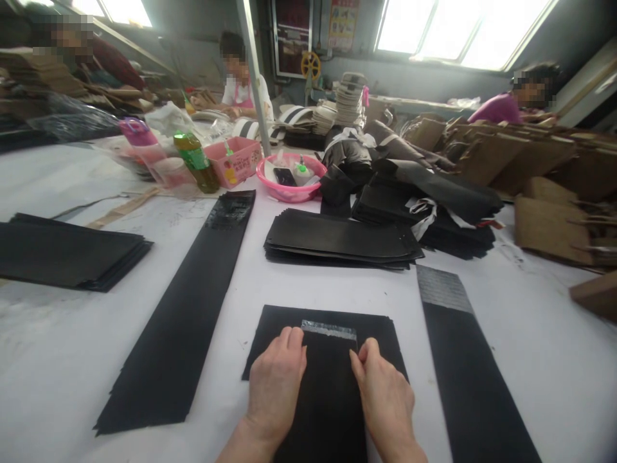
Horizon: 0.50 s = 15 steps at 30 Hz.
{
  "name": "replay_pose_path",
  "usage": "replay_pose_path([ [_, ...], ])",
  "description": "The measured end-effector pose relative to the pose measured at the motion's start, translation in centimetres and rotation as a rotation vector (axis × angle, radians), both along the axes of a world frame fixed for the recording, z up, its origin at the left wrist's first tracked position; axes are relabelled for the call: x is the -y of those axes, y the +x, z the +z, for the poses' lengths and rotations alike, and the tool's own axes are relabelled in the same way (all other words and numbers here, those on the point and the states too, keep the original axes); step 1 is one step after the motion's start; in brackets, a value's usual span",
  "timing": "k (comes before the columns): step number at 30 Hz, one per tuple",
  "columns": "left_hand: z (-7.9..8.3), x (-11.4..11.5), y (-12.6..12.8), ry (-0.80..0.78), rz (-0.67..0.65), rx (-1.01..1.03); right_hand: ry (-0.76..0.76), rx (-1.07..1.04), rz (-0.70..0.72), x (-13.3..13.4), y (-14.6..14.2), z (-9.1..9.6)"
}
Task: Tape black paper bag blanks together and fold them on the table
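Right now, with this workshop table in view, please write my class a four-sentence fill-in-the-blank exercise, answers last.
1. The strip between the left hand and the right hand is coloured ____.
2. In the picture, the green-labelled bottle is to the ____ of the round basin.
3. That basin is coloured ____.
4. The spoked wheel in the background is coloured ____.

Missing words: black; left; pink; yellow.

A dark phone (284, 177) lies in a pink basin (292, 193), with a pink box (238, 168) between basin and green-labelled bottle (196, 161). Farther back is a person (238, 89) in a pink apron (245, 103) (a yellow wheel (311, 65) shows to the right).
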<state>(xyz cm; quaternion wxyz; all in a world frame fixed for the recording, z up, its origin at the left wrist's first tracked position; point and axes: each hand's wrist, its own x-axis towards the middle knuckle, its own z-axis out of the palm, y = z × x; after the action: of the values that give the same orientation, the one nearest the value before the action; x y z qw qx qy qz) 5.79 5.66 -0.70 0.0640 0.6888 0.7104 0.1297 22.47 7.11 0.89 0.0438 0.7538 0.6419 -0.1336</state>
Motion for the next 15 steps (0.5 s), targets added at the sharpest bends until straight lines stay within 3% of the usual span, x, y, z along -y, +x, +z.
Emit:
replay_pose_path([
  [3,-0.3,0.0,0.7,0.11,-0.195,-0.118,0.066,0.027,0.0,0.4,0.1,-0.5],
  [6,-0.7,-0.2,0.8,0.119,-0.355,-0.153,0.211,0.032,0.046,0.9,0.0,-1.3],
  [10,-0.9,-0.3,0.9,0.118,-0.388,-0.219,0.454,-0.019,0.238,1.2,-1.0,-2.0],
  [15,-0.8,-0.3,0.9,0.104,-0.371,-0.212,0.556,-0.119,0.435,1.3,-1.9,-2.8],
])
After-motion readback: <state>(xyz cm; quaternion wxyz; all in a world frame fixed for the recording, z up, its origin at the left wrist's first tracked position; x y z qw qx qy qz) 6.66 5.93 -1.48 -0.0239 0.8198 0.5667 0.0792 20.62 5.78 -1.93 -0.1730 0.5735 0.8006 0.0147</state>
